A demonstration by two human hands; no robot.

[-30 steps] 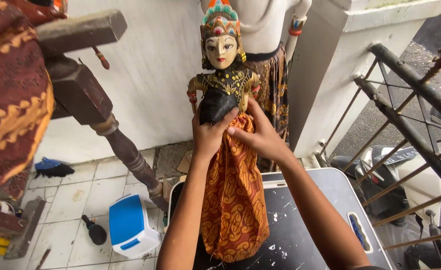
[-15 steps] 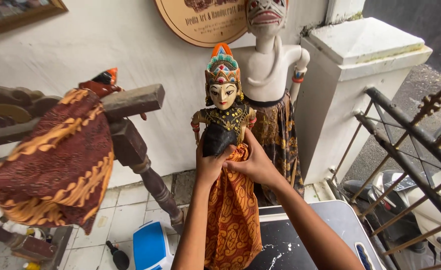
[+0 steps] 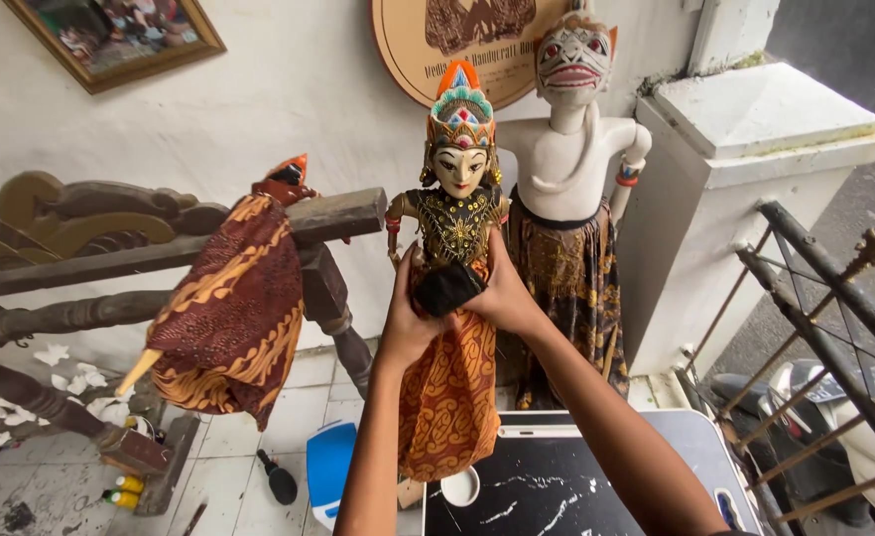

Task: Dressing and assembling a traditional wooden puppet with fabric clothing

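I hold a wooden rod puppet upright in front of me. It has a pale painted face, a tall colourful crown, a black and gold bodice and a long orange batik skirt. My left hand clasps its waist from the left. My right hand clasps the waist from the right. Between my two hands a black cloth piece sits at the puppet's waist.
A larger white-bodied puppet stands behind against the wall. Another puppet in brown batik hangs over a carved wooden rack at left. A black marbled table lies below, a blue-white container on the tiled floor, a metal railing at right.
The view has tilted upward, so the wall plaque and framed picture show. My hands stay on the puppet's waist, with the puppet raised slightly against the wall.
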